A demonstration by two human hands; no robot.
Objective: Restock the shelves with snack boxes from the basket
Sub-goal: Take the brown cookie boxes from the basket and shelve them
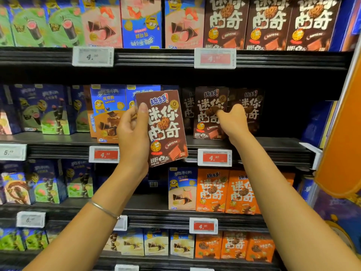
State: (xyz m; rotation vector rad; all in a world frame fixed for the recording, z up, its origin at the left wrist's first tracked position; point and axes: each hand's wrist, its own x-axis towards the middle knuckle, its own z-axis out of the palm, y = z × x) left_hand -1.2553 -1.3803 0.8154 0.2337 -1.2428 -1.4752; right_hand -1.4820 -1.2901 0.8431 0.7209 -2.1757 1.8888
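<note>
My left hand (133, 133) grips a brown cookie snack box (164, 130) by its left edge and holds it upright in front of the second shelf (273, 147). My right hand (233, 122) reaches onto that shelf, where its fingers touch the front of a matching brown box (207, 126) standing there. Another brown box (252, 102) stands just right of it, partly hidden by my hand. No basket is in view.
Blue boxes (107, 106) stand left of the brown ones. Orange boxes (226, 192) fill the shelf below, more brown boxes (269, 22) the shelf above. A dark gap (283, 118) lies at the second shelf's right end. An orange display panel (340, 133) juts in at right.
</note>
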